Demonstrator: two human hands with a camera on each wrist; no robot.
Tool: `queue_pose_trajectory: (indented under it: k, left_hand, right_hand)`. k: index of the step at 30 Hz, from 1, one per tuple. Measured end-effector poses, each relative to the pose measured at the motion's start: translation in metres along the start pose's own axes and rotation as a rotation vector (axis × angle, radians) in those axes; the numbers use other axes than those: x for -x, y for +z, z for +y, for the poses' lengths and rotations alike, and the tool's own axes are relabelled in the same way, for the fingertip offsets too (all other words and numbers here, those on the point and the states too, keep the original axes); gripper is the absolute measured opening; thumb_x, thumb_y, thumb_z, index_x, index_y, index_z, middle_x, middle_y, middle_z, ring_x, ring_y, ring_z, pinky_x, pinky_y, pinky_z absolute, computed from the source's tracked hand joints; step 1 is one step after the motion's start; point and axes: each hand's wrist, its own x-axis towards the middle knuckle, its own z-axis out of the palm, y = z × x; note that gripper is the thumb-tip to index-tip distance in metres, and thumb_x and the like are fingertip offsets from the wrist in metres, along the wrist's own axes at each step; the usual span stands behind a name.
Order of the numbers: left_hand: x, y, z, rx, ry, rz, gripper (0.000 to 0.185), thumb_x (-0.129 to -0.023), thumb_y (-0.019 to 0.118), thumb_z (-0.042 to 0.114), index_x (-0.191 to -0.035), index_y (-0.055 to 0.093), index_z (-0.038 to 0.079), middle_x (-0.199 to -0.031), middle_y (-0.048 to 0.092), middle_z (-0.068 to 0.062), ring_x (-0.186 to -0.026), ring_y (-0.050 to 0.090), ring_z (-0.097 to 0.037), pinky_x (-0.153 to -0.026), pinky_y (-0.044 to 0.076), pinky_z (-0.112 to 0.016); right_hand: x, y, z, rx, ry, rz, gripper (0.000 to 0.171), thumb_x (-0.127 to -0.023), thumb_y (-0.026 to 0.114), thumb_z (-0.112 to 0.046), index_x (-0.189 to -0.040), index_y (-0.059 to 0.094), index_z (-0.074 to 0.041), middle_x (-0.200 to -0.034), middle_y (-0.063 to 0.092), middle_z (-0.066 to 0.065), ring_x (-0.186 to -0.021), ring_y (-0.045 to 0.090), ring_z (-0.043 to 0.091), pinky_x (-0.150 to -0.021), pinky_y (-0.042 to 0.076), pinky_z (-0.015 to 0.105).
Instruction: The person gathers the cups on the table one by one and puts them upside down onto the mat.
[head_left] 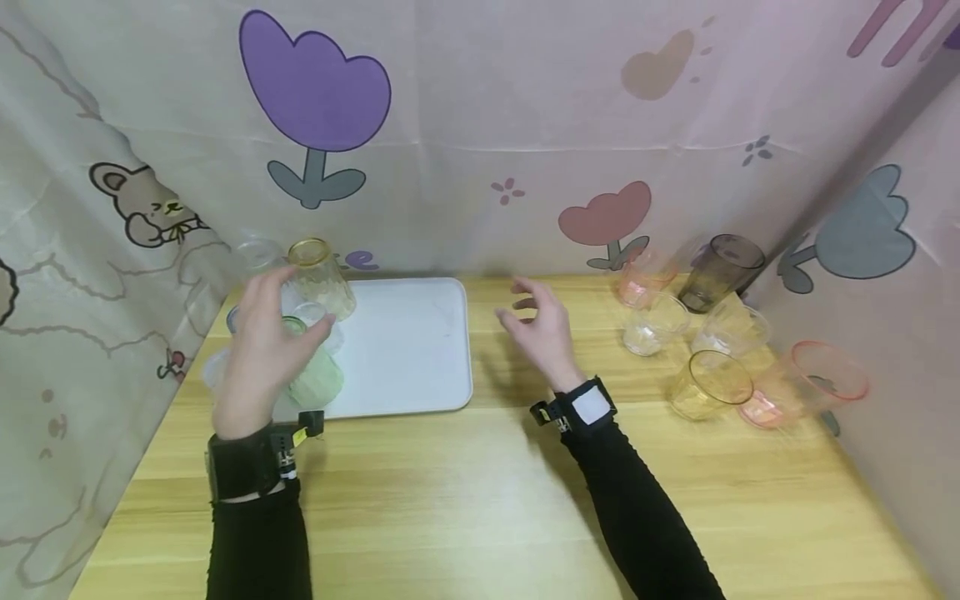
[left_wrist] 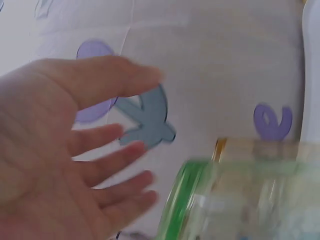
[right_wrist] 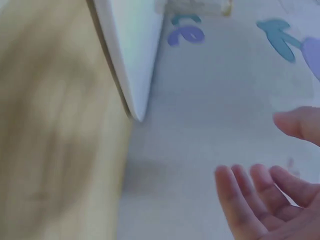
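Glass (head_left: 318, 382), green, overlapped in head view, wrist view showing spread left grip (head_left: 262, 354) apart, right grip (head_left: 546, 333) spread

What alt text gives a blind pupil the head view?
An empty left hand hovers by glasses at the left end of a white tray; the empty right hand hangs between the tray and more glasses. Beneath is a wooden table, with patterned cloth behind.
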Motion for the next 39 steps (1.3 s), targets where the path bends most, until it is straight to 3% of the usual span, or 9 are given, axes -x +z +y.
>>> queue_pose_trajectory:
  k: [5,8,12,17,21,26,30,34,39]
  left_hand:
    - [-0.008,0.025,0.006,0.059,0.176,0.129,0.07,-0.086,0.078,-0.001,-0.147,0.044,-0.006,-0.148,0.042,-0.028,-0.139,0.039,-0.045,-0.117,0.032,-0.062]
    - [-0.011,0.041,0.012,0.064,0.242,0.135,0.069,-0.085,0.079,-0.002,-0.146,0.046,-0.007,-0.145,0.044,-0.028,-0.137,0.042,-0.043,-0.117,0.034,-0.058]
    - [-0.012,0.063,0.019,0.074,0.307,0.093,0.069,-0.085,0.079,-0.001,-0.145,0.047,-0.008,-0.142,0.048,-0.028,-0.129,0.048,-0.042,-0.11,0.042,-0.053]
    - [-0.011,0.091,0.024,0.069,0.297,-0.03,0.065,-0.087,0.079,0.004,-0.144,0.048,-0.004,-0.138,0.051,-0.022,-0.121,0.053,-0.037,-0.102,0.048,-0.05]
    - [-0.008,0.114,0.028,0.038,0.263,-0.159,0.065,-0.089,0.078,0.009,-0.146,0.048,0.0,-0.135,0.054,-0.018,-0.12,0.055,-0.033,-0.099,0.052,-0.048]
    - [0.0,0.143,0.036,-0.034,0.252,-0.336,0.065,-0.089,0.079,0.014,-0.146,0.05,0.002,-0.134,0.056,-0.015,-0.12,0.056,-0.03,-0.098,0.055,-0.045]
    - [0.009,0.162,0.04,-0.093,0.264,-0.466,0.063,-0.089,0.08,0.019,-0.143,0.053,0.002,-0.134,0.058,-0.013,-0.119,0.058,-0.028,-0.097,0.055,-0.041]
    - [0.016,0.174,0.043,-0.156,0.261,-0.541,0.062,-0.088,0.081,0.022,-0.141,0.056,0.003,-0.13,0.06,-0.011,-0.116,0.06,-0.026,-0.094,0.056,-0.038]
    - [0.019,0.18,0.04,-0.194,0.242,-0.586,0.061,-0.085,0.082,0.022,-0.139,0.059,0.005,-0.123,0.06,-0.008,-0.107,0.061,-0.022,-0.087,0.057,-0.035]
  right_hand:
    - [-0.003,-0.02,0.001,-0.063,-0.047,0.196,0.051,-0.088,0.078,-0.004,-0.135,0.06,0.003,-0.13,0.06,0.019,-0.112,0.065,0.035,-0.09,0.06,0.051]
    - [-0.004,-0.032,0.004,-0.075,-0.063,0.314,0.051,-0.088,0.078,-0.002,-0.135,0.06,0.004,-0.131,0.058,0.019,-0.118,0.061,0.036,-0.097,0.056,0.052]
    - [-0.005,-0.047,0.012,-0.053,-0.056,0.466,0.053,-0.087,0.078,-0.002,-0.137,0.059,0.001,-0.137,0.053,0.02,-0.125,0.053,0.031,-0.106,0.049,0.046]
    - [-0.005,-0.062,0.024,-0.012,-0.005,0.617,0.058,-0.085,0.08,-0.007,-0.138,0.057,-0.005,-0.147,0.042,0.015,-0.137,0.036,0.017,-0.116,0.034,0.037]
    - [-0.004,-0.07,0.034,0.051,0.049,0.736,0.063,-0.083,0.08,-0.01,-0.14,0.053,-0.008,-0.152,0.035,0.012,-0.142,0.022,0.017,-0.119,0.021,0.035]
    - [-0.005,-0.074,0.046,0.065,0.193,0.847,0.074,-0.08,0.082,-0.013,-0.146,0.047,-0.015,-0.157,0.028,0.003,-0.144,0.017,0.013,-0.118,0.014,0.029]
    - [-0.006,-0.076,0.055,0.02,0.276,0.907,0.087,-0.079,0.083,-0.01,-0.153,0.038,-0.017,-0.162,0.018,-0.002,-0.148,0.011,0.011,-0.117,0.015,0.026]
    - [-0.007,-0.076,0.062,-0.014,0.331,0.945,0.1,-0.079,0.086,-0.012,-0.159,0.026,-0.019,-0.166,0.01,-0.001,-0.152,0.006,0.011,-0.119,0.015,0.025]
    - [-0.008,-0.075,0.071,-0.047,0.369,0.987,0.115,-0.076,0.09,-0.013,-0.163,0.014,-0.018,-0.168,0.005,0.004,-0.153,0.004,0.009,-0.12,0.011,0.022]
